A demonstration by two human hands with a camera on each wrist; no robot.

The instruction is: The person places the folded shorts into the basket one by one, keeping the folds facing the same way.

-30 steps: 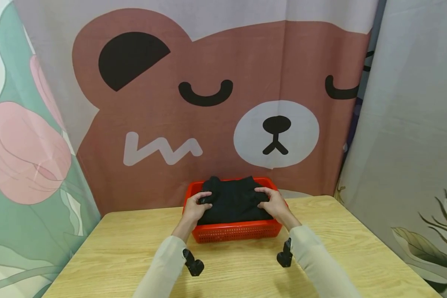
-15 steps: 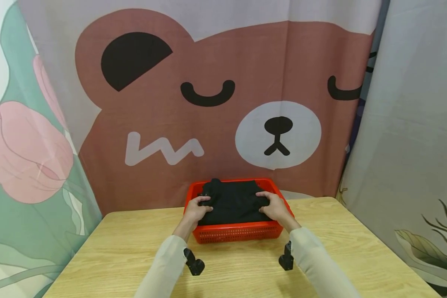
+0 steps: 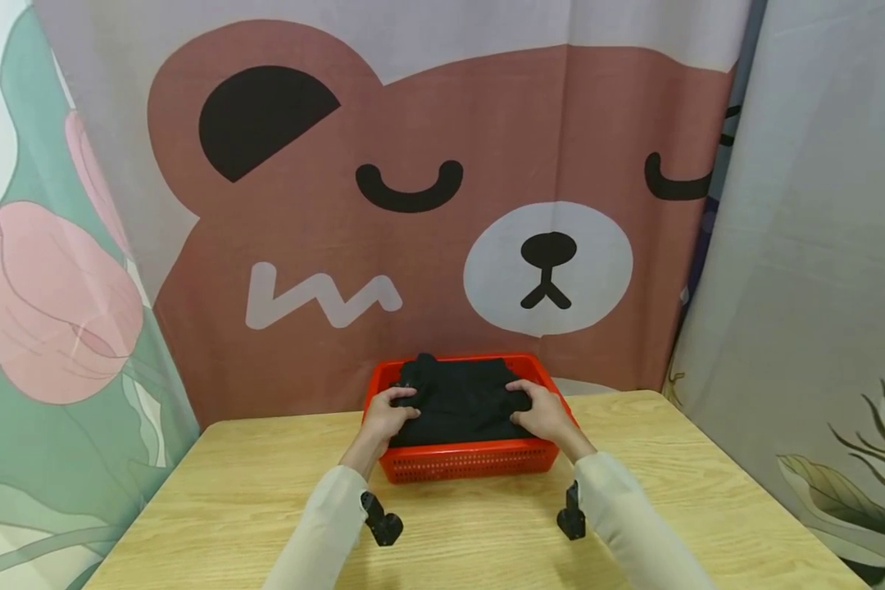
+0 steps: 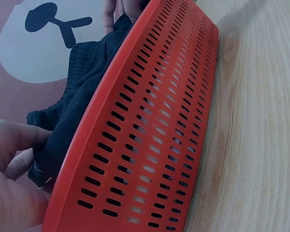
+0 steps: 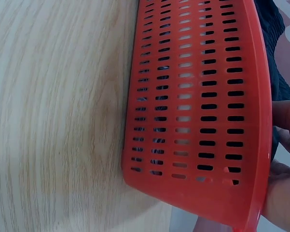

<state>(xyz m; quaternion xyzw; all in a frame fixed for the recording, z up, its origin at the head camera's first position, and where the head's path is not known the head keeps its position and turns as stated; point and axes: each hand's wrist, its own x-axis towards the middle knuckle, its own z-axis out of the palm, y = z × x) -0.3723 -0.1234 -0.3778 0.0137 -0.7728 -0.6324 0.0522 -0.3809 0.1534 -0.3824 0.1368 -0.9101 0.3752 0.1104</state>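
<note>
A folded black garment [image 3: 463, 403] lies in a red plastic basket [image 3: 466, 464], its cloth level with the rim. In the left wrist view, the garment [image 4: 89, 72] shows a gathered elastic edge rising above the basket's side. My left hand [image 3: 385, 416] grips the garment's left edge, thumb on top and fingers curled at the side. Opposite it, my right hand [image 3: 547, 415] holds the right edge the same way, just inside the rim. The right wrist view catches the right hand [image 5: 285, 164] at the rim, with cloth at its fingertips. The garment's underside is hidden in the basket.
The basket stands near the back edge of a light wood table [image 3: 479, 533]. A curtain [image 3: 302, 246] with a bear print hangs right behind it. More patterned cloth hangs at the left and right. Through the basket's slots, something patterned shows low down.
The garment's raised back edge has settled lower and flatter in the basket. Both hands keep hold of its sides and have barely shifted.
</note>
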